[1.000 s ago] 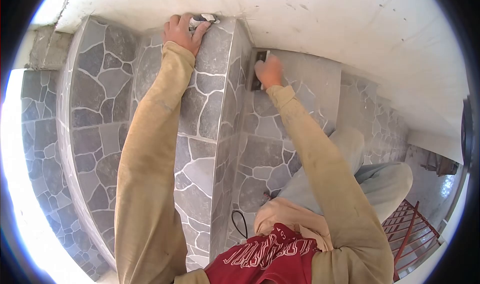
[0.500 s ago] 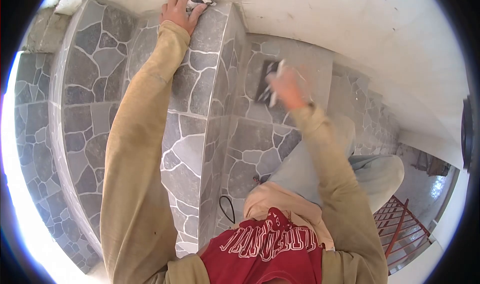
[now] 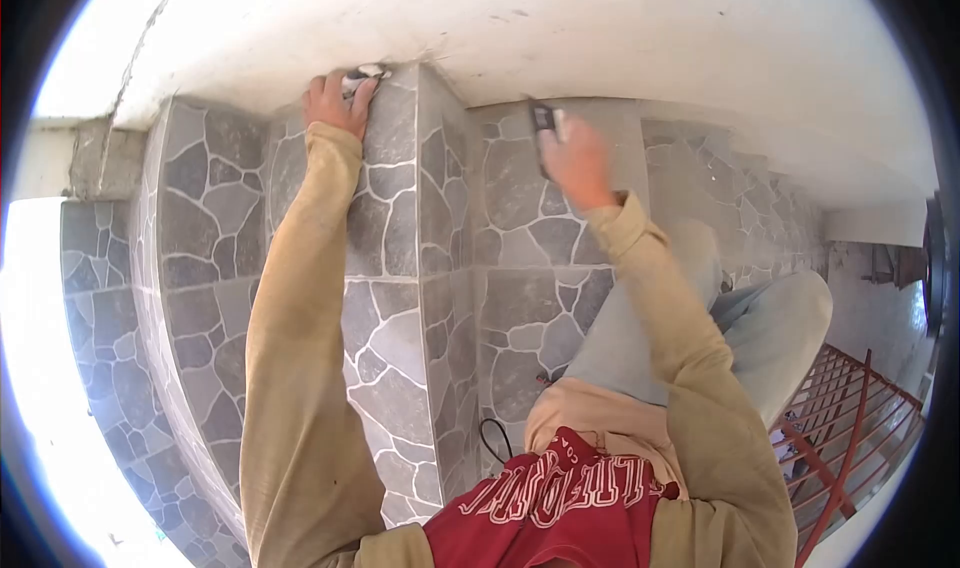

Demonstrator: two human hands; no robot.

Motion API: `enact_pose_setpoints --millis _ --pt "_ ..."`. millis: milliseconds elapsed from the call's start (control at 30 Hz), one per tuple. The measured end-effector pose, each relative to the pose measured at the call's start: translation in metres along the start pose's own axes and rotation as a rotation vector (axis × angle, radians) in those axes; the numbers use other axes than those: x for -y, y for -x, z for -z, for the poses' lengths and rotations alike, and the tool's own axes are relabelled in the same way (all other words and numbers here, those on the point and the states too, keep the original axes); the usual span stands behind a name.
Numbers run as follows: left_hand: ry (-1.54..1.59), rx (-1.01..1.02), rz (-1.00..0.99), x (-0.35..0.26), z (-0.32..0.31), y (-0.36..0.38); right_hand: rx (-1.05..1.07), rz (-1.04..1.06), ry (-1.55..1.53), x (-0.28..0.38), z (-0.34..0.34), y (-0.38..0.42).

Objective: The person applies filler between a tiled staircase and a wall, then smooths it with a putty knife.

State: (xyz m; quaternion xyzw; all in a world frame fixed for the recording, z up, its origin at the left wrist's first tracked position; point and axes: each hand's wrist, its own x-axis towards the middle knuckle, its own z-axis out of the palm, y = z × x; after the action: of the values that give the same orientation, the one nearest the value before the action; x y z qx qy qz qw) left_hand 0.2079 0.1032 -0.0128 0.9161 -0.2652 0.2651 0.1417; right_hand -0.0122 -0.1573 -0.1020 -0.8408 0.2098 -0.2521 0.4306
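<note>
Watching remotely, I catch the right hand [image 3: 578, 166] at the wall's foot, its grip wrapped around the pale handle of a dark flat tool [image 3: 543, 118] above the lower step [image 3: 515, 308]. Half a second ago the tool lay broad-faced and farther out on the stone-patterned tiles; now it shows as a narrow strip beside the wall [image 3: 600, 38], clear of the riser [image 3: 440, 218] it met a second ago. I read that as a tilt between passes, with the tool's face mostly off the surface, though blur keeps me from telling whether an edge touches. The left hand [image 3: 337, 106] has kept its place on the upper step [image 3: 390, 213], grip pinching a crumpled pale-and-dark bundle [image 3: 360, 80] between thumb and fingers, close against the wall.
</note>
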Motion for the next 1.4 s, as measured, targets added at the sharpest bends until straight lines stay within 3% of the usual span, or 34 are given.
enact_pose_setpoints --millis 100,167,267,367,500,567,700,800,900,967,1100,1167,1233,1300,1400 --pt "-0.024 -0.028 -0.016 0.001 -0.001 -0.001 -0.013 0.057 -0.294 0.063 -0.023 0.038" --pt "-0.025 -0.014 -0.026 0.004 -0.001 -0.001 0.002 0.208 -0.512 0.080 -0.061 0.076" --pt "-0.025 -0.017 -0.066 0.006 -0.001 -0.005 -0.053 0.222 -0.532 0.084 -0.088 0.058" --pt "-0.016 -0.009 -0.068 0.007 -0.002 0.005 -0.116 0.275 -0.531 0.072 -0.109 -0.025" --pt "0.019 -0.024 -0.093 0.008 -0.004 -0.007 -0.170 0.319 -0.490 0.093 -0.101 0.001" --pt "0.038 -0.003 -0.093 0.008 -0.003 -0.004 -0.042 0.314 -0.567 0.095 -0.090 0.010" --pt "0.004 0.060 -0.060 0.004 0.006 -0.002 -0.134 0.216 -0.614 0.081 -0.121 -0.035" --pt "0.010 0.038 -0.057 0.007 -0.003 -0.006 -0.079 0.319 -0.502 0.104 -0.082 0.005" --pt "0.034 0.011 -0.038 0.006 0.000 0.000 -0.043 0.243 -0.453 0.076 -0.111 -0.039" --pt "0.021 0.042 -0.023 0.001 0.004 -0.003 -0.054 0.299 -0.450 0.056 -0.115 -0.054" --pt "-0.004 0.048 -0.003 -0.003 0.010 -0.004 0.174 0.331 -0.134 0.030 -0.097 -0.046" --pt "-0.023 0.029 0.086 -0.003 0.010 -0.003 0.119 0.339 -0.211 0.013 -0.090 -0.049" --pt "-0.036 0.050 0.066 -0.005 0.012 -0.001 -0.052 0.193 -0.115 0.012 -0.057 -0.051" --pt "-0.017 0.048 0.111 -0.002 0.013 -0.001 -0.094 0.041 -0.246 -0.015 -0.034 -0.062" --pt "-0.041 0.087 0.101 0.000 0.009 0.000 -0.069 0.181 -0.175 -0.007 -0.028 -0.065"
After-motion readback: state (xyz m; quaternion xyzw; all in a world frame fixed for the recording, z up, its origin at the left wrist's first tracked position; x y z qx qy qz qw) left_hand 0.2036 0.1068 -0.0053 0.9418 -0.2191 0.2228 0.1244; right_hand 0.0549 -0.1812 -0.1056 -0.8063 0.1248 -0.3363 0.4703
